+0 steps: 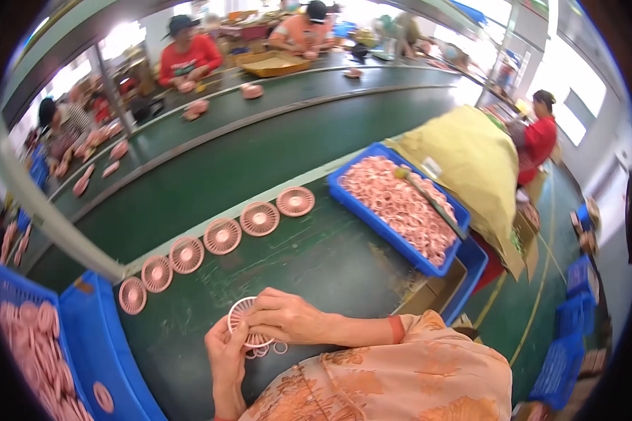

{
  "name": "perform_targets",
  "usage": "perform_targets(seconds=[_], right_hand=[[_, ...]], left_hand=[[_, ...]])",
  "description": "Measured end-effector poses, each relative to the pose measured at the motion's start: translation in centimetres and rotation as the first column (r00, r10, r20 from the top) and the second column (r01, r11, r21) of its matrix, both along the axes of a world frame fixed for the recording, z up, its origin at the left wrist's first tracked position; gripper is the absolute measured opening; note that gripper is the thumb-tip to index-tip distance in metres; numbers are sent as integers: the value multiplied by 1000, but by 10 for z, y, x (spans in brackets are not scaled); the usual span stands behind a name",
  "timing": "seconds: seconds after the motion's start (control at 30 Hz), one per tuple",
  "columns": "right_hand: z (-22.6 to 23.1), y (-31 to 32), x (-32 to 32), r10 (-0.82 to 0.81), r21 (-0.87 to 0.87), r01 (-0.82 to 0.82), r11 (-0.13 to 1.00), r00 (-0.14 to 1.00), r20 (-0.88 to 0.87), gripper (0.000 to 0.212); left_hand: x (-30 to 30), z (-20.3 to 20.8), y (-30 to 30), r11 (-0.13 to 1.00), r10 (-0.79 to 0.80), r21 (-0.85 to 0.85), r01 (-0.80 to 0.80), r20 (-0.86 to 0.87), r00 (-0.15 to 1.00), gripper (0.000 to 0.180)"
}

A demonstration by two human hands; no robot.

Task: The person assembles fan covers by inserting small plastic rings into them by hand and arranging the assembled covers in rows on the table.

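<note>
A round pink slotted grille (241, 309), like a small fan cover, is held up over the dark green work table. My left hand (225, 354) grips its lower left rim between thumb and fingers. Bent over the grille's right side, my right hand (282, 317) has its fingertips closed against it; whether a small part is pinched there too is hidden. A few small pale rings (280, 347) lie on the table just below my hands. Several matching grilles (222, 236) lie in a slanting row along the table's far edge.
A blue tray (379, 242) full of small pink rings, with a long-handled tool (432, 200) across it, stands at right beside a yellow cloth (463, 151). Blue crates (105, 351) flank the left. Beyond runs a green conveyor (260, 126) with pink parts; several people work around it.
</note>
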State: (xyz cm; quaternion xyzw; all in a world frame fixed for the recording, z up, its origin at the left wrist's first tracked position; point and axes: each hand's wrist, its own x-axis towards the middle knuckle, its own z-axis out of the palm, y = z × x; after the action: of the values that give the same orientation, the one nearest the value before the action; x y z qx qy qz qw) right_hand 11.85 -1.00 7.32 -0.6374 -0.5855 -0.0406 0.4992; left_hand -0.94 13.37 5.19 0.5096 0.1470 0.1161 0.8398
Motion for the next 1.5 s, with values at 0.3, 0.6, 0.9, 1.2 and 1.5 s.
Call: perform_targets(seconds=[0.3, 0.6, 0.9, 1.2, 1.5], right_hand=[[-6, -15, 0, 2, -78, -137, 987, 503, -864, 56], [-20, -25, 5, 75, -77, -380, 922, 368, -927, 31], [-12, -22, 7, 2, -178, -208, 962, 654, -756, 27], [-36, -48, 102, -699, 4, 716, 698, 680, 222, 21], [-36, -54, 92, -690, -96, 752, 652, 640, 338, 36]], left_hand=[[12, 2, -17, 998, 68, -15, -68, -1, 998, 28], [-1, 5, -20, 970, -74, 233, 73, -4, 997, 28], [1, 15, -25, 909, 12, 418, -12, 1, 1000, 27], [-17, 4, -9, 756, 278, 623, -200, -30, 960, 53], [-50, -7, 14, 551, 466, 787, -279, -12, 885, 49]])
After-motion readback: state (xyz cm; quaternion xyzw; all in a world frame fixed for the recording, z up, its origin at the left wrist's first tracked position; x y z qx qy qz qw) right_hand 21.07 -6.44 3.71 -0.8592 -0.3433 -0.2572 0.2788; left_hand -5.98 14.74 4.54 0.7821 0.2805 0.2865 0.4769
